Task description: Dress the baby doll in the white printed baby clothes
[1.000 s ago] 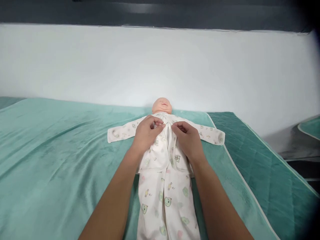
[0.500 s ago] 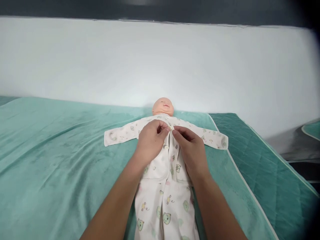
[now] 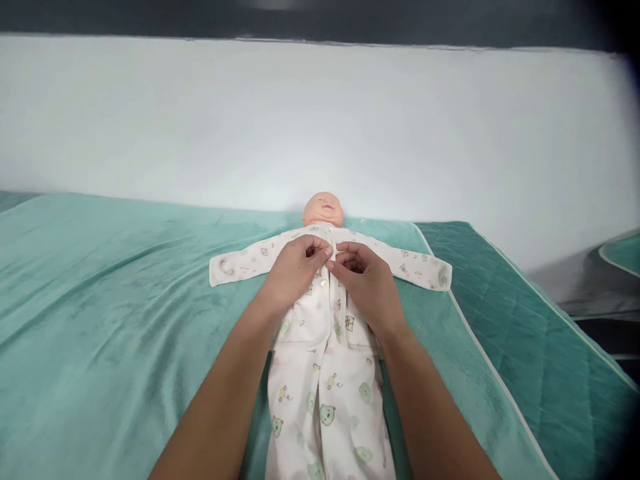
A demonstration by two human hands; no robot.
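Observation:
A baby doll [image 3: 323, 208] lies on its back on a teal blanket [image 3: 110, 300], dressed in a white printed shirt [image 3: 320, 313] and matching trousers [image 3: 320, 407], sleeves spread out to both sides. My left hand [image 3: 295, 270] pinches the left edge of the shirt front at the upper chest. My right hand [image 3: 363, 283] pinches the right edge at the same height. The fingertips of both hands meet over the shirt's opening, just below the doll's neck. A small button shows on the shirt placket under my hands.
A white wall [image 3: 320, 127] runs behind the blanket. A darker quilted teal mat [image 3: 530, 347] lies to the right of the blanket, with dark floor beyond it at the far right.
The two halves of the shirt front, apart a second ago, are drawn together. Both hands have shifted slightly up and closer to each other at the chest.

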